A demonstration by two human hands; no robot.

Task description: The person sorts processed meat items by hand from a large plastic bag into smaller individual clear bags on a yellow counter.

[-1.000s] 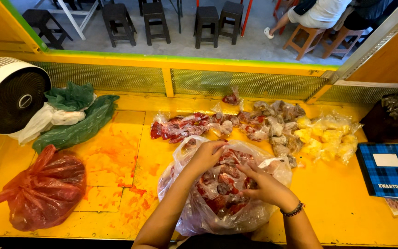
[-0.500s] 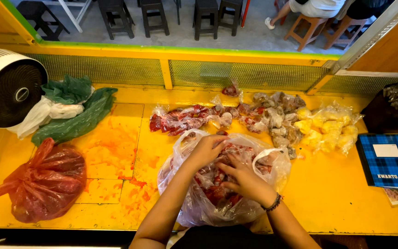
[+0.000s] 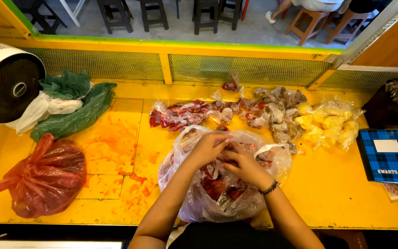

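Both hands work inside the mouth of the large clear plastic bag (image 3: 217, 184), which sits at the near edge of the yellow counter (image 3: 337, 193). Left hand (image 3: 208, 148) and right hand (image 3: 242, 166) are curled close together over small red meat packets (image 3: 215, 186); which one they pinch is probably hidden. Advice: keep the bag mouth spread, lift packets singly, avoid tearing the film.

Bright, even daylight over a sharp, wide-angle view

Soft light falls evenly on the yellow tabletop (image 3: 337, 193), leaving only faint shadows beside the red bag (image 3: 42, 177). The clear plastic bag (image 3: 259, 157) shows small white glints. Focus is crisp at centre; the fan (image 3: 5, 83) and blue notebook (image 3: 388, 154) bend slightly with lens distortion at the edges. The bottom edge falls dark.
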